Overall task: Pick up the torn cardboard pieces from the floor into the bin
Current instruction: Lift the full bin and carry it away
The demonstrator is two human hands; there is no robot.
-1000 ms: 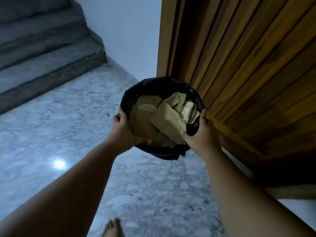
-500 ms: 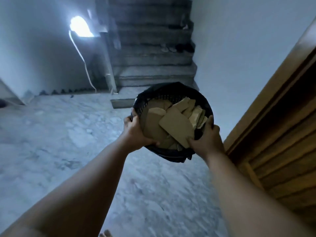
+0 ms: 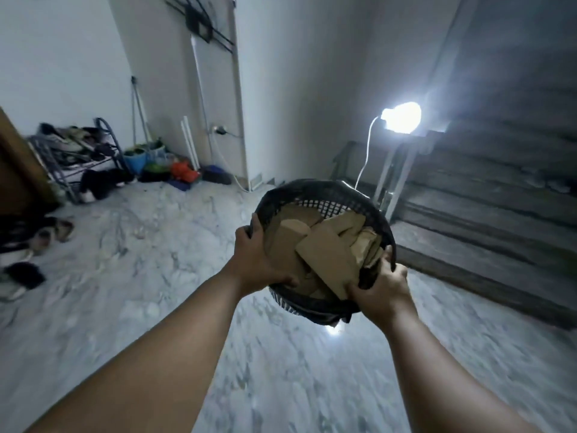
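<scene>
Black mesh bin (image 3: 324,198) is held clear above the marble floor (image 3: 125,292). Left hand (image 3: 259,260) grips its near-left rim, and right hand (image 3: 379,289) grips its near-right rim. Torn cardboard pieces (image 3: 324,254) fill the bin. A shoe rack (image 3: 71,154) stands far left, and a lit lamp (image 3: 401,117) far right.

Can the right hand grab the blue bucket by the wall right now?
Probably not. The right hand grips the rim of the black mesh bin, and the blue bucket stands far off across the marble floor.
</scene>
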